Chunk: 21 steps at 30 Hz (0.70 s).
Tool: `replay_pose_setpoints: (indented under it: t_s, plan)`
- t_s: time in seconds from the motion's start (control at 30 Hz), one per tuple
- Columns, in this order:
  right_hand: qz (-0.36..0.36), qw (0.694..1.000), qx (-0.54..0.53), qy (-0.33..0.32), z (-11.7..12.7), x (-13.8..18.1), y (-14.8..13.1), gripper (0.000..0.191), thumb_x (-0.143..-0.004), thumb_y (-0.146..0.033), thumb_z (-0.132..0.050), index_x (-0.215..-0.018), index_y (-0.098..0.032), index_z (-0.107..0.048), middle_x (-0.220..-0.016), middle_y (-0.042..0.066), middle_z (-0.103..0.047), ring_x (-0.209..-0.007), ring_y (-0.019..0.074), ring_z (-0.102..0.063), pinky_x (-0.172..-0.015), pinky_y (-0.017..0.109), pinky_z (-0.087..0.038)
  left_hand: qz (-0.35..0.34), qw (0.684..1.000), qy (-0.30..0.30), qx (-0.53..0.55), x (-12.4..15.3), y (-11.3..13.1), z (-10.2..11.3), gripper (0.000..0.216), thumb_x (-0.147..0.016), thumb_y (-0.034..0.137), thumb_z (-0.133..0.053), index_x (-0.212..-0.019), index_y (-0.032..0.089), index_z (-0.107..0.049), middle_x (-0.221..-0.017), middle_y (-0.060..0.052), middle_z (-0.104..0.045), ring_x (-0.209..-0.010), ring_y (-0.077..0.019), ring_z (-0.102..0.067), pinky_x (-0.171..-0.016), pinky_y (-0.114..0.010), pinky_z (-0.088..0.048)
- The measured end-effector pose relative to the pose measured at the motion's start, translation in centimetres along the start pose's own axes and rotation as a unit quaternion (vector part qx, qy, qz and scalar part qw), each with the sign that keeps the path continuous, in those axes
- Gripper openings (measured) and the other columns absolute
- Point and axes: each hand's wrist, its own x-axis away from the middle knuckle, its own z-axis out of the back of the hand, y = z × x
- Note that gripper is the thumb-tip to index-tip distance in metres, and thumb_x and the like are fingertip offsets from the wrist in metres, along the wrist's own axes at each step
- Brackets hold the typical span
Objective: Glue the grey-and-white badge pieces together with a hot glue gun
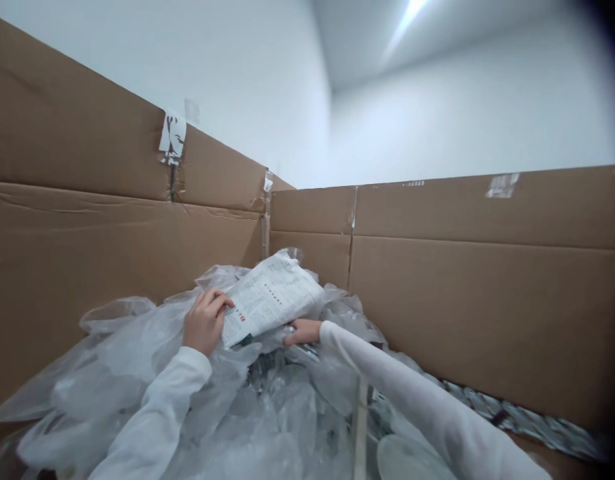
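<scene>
A clear plastic packet with a white printed leaflet inside (272, 297) lies on top of a heap of plastic bags. My left hand (204, 320) grips the packet's left edge, fingers curled over it. My right hand (302, 331) reaches under the packet's lower right edge; only its back shows, and the fingers are hidden beneath the packet and plastic. Both arms wear white sleeves.
A heap of crumpled clear plastic bags (137, 373) fills a big cardboard bin. Its tall brown walls (487, 300) stand at left, back and right, with torn tape on the left wall (172, 137). Silvery packets (512, 413) line the right wall's foot. White walls rise behind.
</scene>
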Motion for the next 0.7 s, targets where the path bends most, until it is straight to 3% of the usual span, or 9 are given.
replay_pose_setpoints:
  t_s: [0.1,0.17,0.23,0.33,0.4,0.47,0.53,0.6,0.7]
  plan:
    - [-0.067,0.997,0.048,0.008,4.5,4.2,2.4,0.017,-0.069,-0.026,-0.061,-0.082,-0.016,-0.065,-0.077,0.000,-0.064,-0.078,0.0190,-0.059,-0.070,0.026,-0.042,-0.011,1.000,-0.007,-0.002,0.0,-0.2,-0.1,0.024,-0.080,0.014,-0.038,-0.074,0.021,-0.060,-0.087,-0.004,-0.059,-0.085,-0.0195,-0.051,-0.074,-0.029,-0.040]
    - [-0.104,0.982,0.108,0.112,7.2,7.3,4.0,0.020,-0.070,-0.031,-0.058,-0.083,-0.016,-0.064,-0.081,0.003,-0.065,-0.079,0.0202,-0.059,-0.068,0.026,-0.041,-0.020,1.000,-0.018,-0.001,0.0,-0.2,-0.3,0.024,-0.080,0.017,-0.037,-0.074,0.021,-0.060,-0.087,-0.004,-0.059,-0.086,-0.0205,-0.051,-0.072,-0.030,-0.040]
    - [-0.166,0.938,0.187,0.239,8.7,10.2,5.8,0.028,-0.071,-0.038,-0.056,-0.088,-0.016,-0.062,-0.087,0.008,-0.064,-0.083,0.0236,-0.058,-0.069,0.028,-0.040,-0.021,0.999,-0.026,0.005,0.0,-0.1,-0.4,0.025,-0.080,0.020,-0.036,-0.074,0.022,-0.060,-0.089,-0.004,-0.060,-0.087,-0.0216,-0.051,-0.070,-0.030,-0.040]
    - [-0.264,0.855,0.257,0.365,8.2,13.4,9.5,0.042,-0.077,-0.045,-0.046,-0.102,-0.013,-0.056,-0.094,0.015,-0.062,-0.088,0.0279,-0.057,-0.072,0.033,-0.039,-0.047,0.995,-0.064,0.053,-0.1,0.3,-0.4,0.026,-0.079,0.025,-0.036,-0.073,0.022,-0.061,-0.091,-0.004,-0.061,-0.086,-0.0211,-0.053,-0.068,-0.029,-0.040]
    - [-0.292,0.844,0.263,0.365,6.3,14.7,12.4,0.044,-0.079,-0.042,-0.045,-0.109,-0.011,-0.052,-0.101,0.017,-0.060,-0.096,0.0292,-0.054,-0.078,0.036,-0.037,-0.076,0.982,-0.120,0.121,-0.1,1.0,-0.2,0.024,-0.079,0.032,-0.040,-0.081,0.023,-0.062,-0.092,-0.003,-0.062,-0.080,-0.0185,-0.055,-0.067,-0.026,-0.040]
    - [-0.281,0.883,0.250,0.280,4.0,15.5,15.1,0.051,-0.073,-0.042,-0.055,-0.113,-0.010,-0.050,-0.114,0.019,-0.054,-0.108,0.0320,-0.046,-0.085,0.039,-0.034,-0.080,0.956,-0.191,0.206,0.0,2.1,0.0,0.030,-0.079,0.039,-0.043,-0.100,0.025,-0.058,-0.089,-0.002,-0.063,-0.070,-0.0147,-0.056,-0.064,-0.024,-0.041]
    - [-0.282,0.897,0.226,0.255,2.2,15.8,16.8,0.050,-0.073,-0.042,-0.056,-0.112,-0.011,-0.053,-0.118,0.018,-0.052,-0.109,0.0324,-0.046,-0.086,0.040,-0.033,-0.055,0.916,-0.264,0.296,0.3,3.3,0.0,0.043,-0.080,0.043,-0.040,-0.118,0.024,-0.047,-0.079,0.000,-0.062,-0.060,-0.0120,-0.052,-0.059,-0.022,-0.041]
    - [-0.289,0.898,0.207,0.261,1.5,15.8,17.4,0.050,-0.075,-0.044,-0.054,-0.111,-0.009,-0.054,-0.117,0.018,-0.053,-0.107,0.0327,-0.047,-0.085,0.041,-0.034,-0.025,0.861,-0.348,0.371,0.8,4.6,-0.3,0.048,-0.082,0.047,-0.035,-0.122,0.022,-0.043,-0.069,0.002,-0.060,-0.050,-0.0097,-0.046,-0.050,-0.020,-0.038]
    - [-0.278,0.891,0.185,0.307,2.0,16.4,16.5,0.048,-0.078,-0.042,-0.052,-0.115,-0.011,-0.051,-0.117,0.016,-0.053,-0.108,0.0294,-0.046,-0.087,0.038,-0.034,0.011,0.782,-0.476,0.403,1.9,6.3,-1.5,0.050,-0.080,0.053,-0.034,-0.111,0.018,-0.050,-0.059,0.002,-0.058,-0.038,-0.0070,-0.034,-0.038,-0.019,-0.027]
